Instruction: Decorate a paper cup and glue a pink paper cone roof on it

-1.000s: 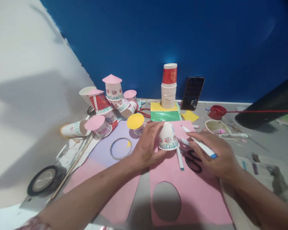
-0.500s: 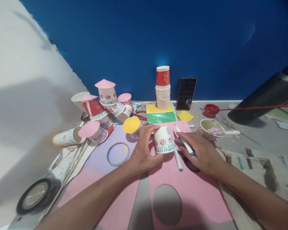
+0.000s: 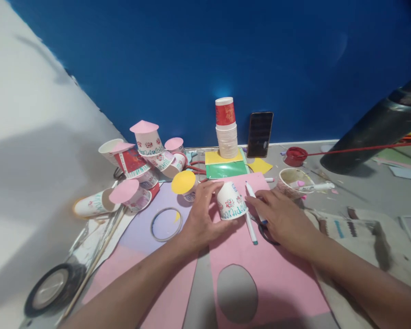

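Observation:
My left hand (image 3: 205,214) is closed round the left side of an upside-down white paper cup (image 3: 230,203). Red flowers and green strokes are drawn on the cup, with a small blue mark near its top. Between the fingers of my right hand (image 3: 284,217) is a white marker with a blue end (image 3: 254,197), its tip pointing up and away, close to the cup but apart from it. Another white marker with a green end (image 3: 251,229) lies on the pink paper (image 3: 277,283) beside the cup. Scissors (image 3: 267,234) are partly hidden under my right hand.
Decorated cups with pink paper cones (image 3: 144,127) crowd the left. A cup stack (image 3: 226,139) and a phone (image 3: 260,135) stand at the back. A paint-stained cup (image 3: 286,183) holding a marker and a dark bottle (image 3: 370,125) are right. A tape roll (image 3: 50,290) lies front left.
My right hand has lowered slightly and turned, now covering more of the marker. The cup stays in my left hand, tilted slightly more. The whole view has shifted a little.

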A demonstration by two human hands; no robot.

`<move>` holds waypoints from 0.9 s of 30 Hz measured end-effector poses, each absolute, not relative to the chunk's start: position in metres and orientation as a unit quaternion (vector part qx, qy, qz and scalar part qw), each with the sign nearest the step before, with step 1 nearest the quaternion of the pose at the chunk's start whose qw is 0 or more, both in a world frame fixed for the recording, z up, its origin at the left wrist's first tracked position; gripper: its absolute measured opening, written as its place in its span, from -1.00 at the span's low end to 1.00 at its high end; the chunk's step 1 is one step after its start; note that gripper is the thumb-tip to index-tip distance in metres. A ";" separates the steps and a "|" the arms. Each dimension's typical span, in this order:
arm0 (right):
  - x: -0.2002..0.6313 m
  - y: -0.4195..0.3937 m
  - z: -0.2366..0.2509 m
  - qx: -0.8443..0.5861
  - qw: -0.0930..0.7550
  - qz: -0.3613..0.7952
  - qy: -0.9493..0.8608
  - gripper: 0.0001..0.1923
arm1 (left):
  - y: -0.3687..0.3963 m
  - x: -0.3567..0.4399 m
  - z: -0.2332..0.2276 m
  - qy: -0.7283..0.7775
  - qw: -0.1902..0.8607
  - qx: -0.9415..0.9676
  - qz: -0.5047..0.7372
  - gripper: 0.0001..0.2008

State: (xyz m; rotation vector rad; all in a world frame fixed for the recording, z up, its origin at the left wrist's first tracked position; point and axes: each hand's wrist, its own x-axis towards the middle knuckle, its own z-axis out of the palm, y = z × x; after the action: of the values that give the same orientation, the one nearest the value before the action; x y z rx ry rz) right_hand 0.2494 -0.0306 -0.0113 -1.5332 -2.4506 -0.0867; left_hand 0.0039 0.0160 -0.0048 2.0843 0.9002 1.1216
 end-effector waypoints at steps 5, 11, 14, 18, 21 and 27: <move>0.249 -0.029 -0.008 -0.493 0.192 -0.039 -0.848 -0.61 | 0.021 0.002 -0.010 0.373 0.329 0.759 0.420 -0.15; 0.246 -0.033 -0.003 -0.451 0.301 -0.054 -0.838 -0.81 | 0.022 0.004 -0.014 0.364 0.305 0.761 0.442 -0.23; 0.244 -0.035 -0.004 -0.467 0.303 -0.045 -0.830 -0.83 | 0.022 0.005 -0.015 0.331 0.248 0.779 0.471 -0.31; 0.244 -0.034 -0.007 -0.491 0.327 -0.019 -0.807 -0.66 | 0.021 0.006 -0.015 0.298 0.171 0.816 0.466 -0.35; 0.245 -0.032 -0.006 -0.492 0.359 -0.009 -0.793 -0.66 | 0.019 0.007 -0.014 0.287 0.165 0.829 0.451 -0.34; 0.245 -0.030 0.001 -0.482 0.380 -0.007 -0.789 -0.75 | 0.019 0.006 -0.014 0.309 0.169 0.817 0.457 -0.24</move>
State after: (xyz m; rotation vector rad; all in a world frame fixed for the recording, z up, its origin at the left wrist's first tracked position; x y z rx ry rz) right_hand 0.2454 -0.0305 0.0008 -1.2306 -2.0148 -0.0176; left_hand 0.0059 0.0186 -0.0136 2.3229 0.8781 1.2978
